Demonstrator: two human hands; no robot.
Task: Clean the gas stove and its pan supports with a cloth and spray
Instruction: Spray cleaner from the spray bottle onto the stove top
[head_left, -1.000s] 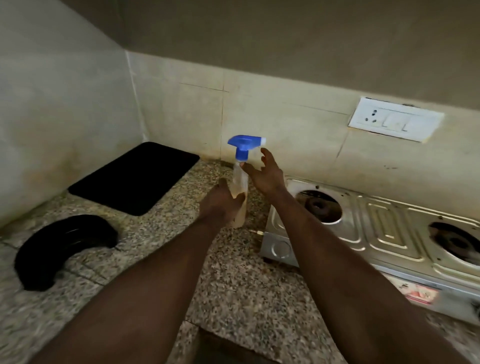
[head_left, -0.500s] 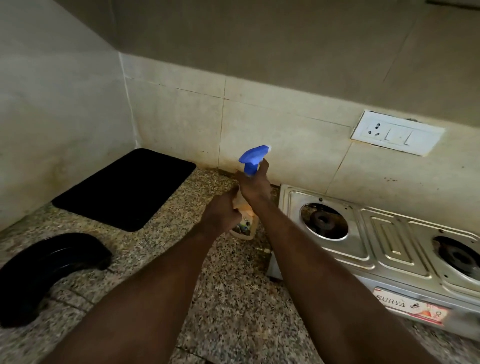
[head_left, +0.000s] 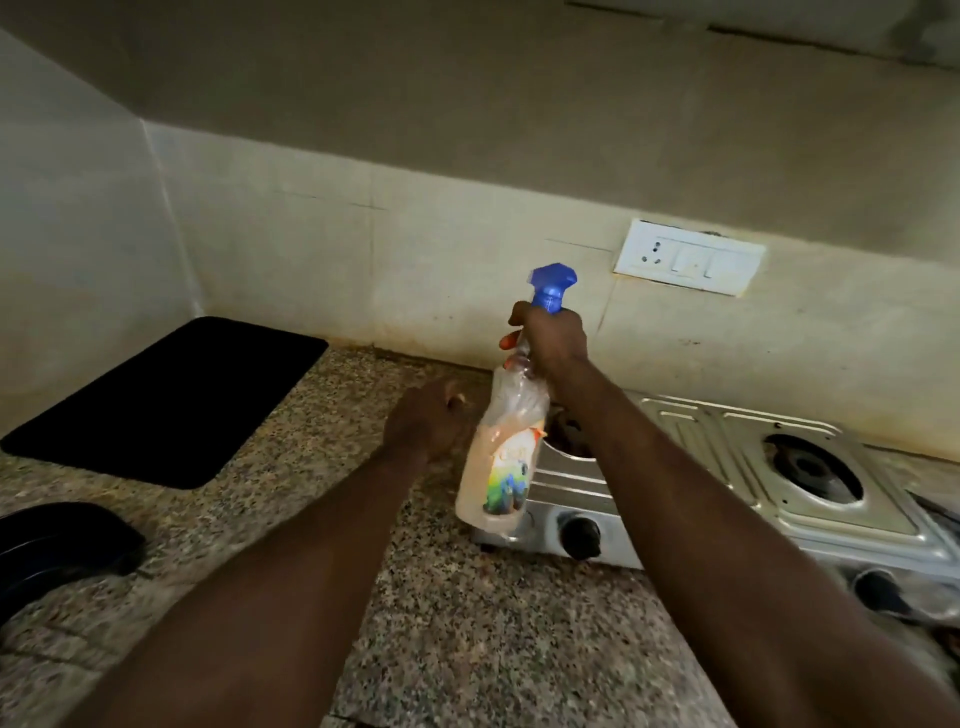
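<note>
Head view: the right hand (head_left: 553, 343) grips the bottle (head_left: 501, 467) by its neck, so it hangs below that hand over the stove's (head_left: 727, 467) left edge, the left hand (head_left: 426, 426) beside it loosely curled and empty; best aim the nozzle (head_left: 553, 283) at the stove, then squeeze evenly.

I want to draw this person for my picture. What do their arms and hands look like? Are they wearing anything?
The left forearm and right forearm are bare right down to the picture's edge: no sleeves show. The left hand and right hand have no gloves, and no watch, bracelet or ring can be seen.
</note>
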